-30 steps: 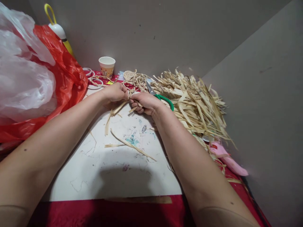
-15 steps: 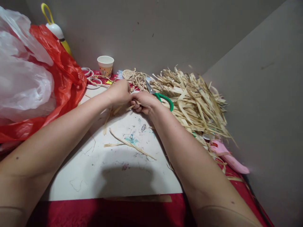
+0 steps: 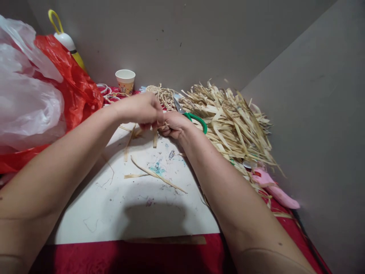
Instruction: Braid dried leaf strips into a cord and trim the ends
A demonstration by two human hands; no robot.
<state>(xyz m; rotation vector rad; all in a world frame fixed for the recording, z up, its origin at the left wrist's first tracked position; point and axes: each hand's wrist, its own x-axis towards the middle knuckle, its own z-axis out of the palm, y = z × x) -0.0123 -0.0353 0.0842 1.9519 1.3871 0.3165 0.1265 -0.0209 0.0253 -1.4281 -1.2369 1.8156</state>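
Above the far part of the white board (image 3: 137,213), my two hands meet. My left hand (image 3: 146,108) is bent down with its fingertips pinched together beside the right one, at a dried straw strip (image 3: 155,140) that hangs below them. My right hand (image 3: 175,123) is curled closed around straw, most of it hidden by the fingers. Green-handled scissors (image 3: 196,121) lie just beyond my right wrist, blades pointing away. Loose straw strips (image 3: 159,176) lie crossed on the board nearer to me.
A large heap of dried straw (image 3: 228,121) fills the right back. A coil of braided cord (image 3: 161,95) and a paper cup (image 3: 125,81) stand along the wall. Red and white plastic bags (image 3: 31,99) and a yellow-and-white bottle (image 3: 67,42) are left. A pink tool (image 3: 275,188) lies right.
My left hand has lifted and turned, its fingers now pointing down at the right hand. A straw strip now hangs below the fingers. The right hand has hardly moved.
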